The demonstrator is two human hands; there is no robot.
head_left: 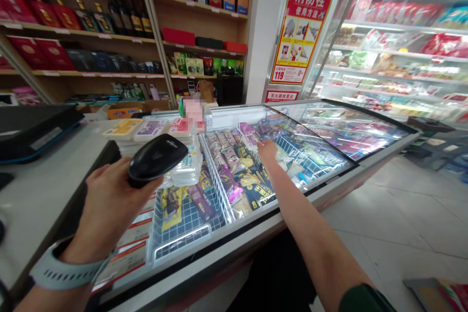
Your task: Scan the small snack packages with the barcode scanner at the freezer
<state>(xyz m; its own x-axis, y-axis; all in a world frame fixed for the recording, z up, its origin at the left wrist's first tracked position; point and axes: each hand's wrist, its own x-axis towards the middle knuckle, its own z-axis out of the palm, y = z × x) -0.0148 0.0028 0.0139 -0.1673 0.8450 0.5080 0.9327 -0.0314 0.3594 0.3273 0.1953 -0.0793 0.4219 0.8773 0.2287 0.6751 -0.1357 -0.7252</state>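
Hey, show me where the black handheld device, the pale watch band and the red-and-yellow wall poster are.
Black handheld device (158, 155): head view, on its smooth rounded top.
Pale watch band (69, 271): head view, on the strap.
Red-and-yellow wall poster (303, 30): head view, near its middle.

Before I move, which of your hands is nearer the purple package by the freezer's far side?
Right. The right hand is just beside the purple package, contact unclear; the left hand is farther off, to its left, holding the black scanner.

Stacked tubs (187, 175) obstruct the way just beyond the scanner (157, 158); above the near basket (184, 226) there is free room.
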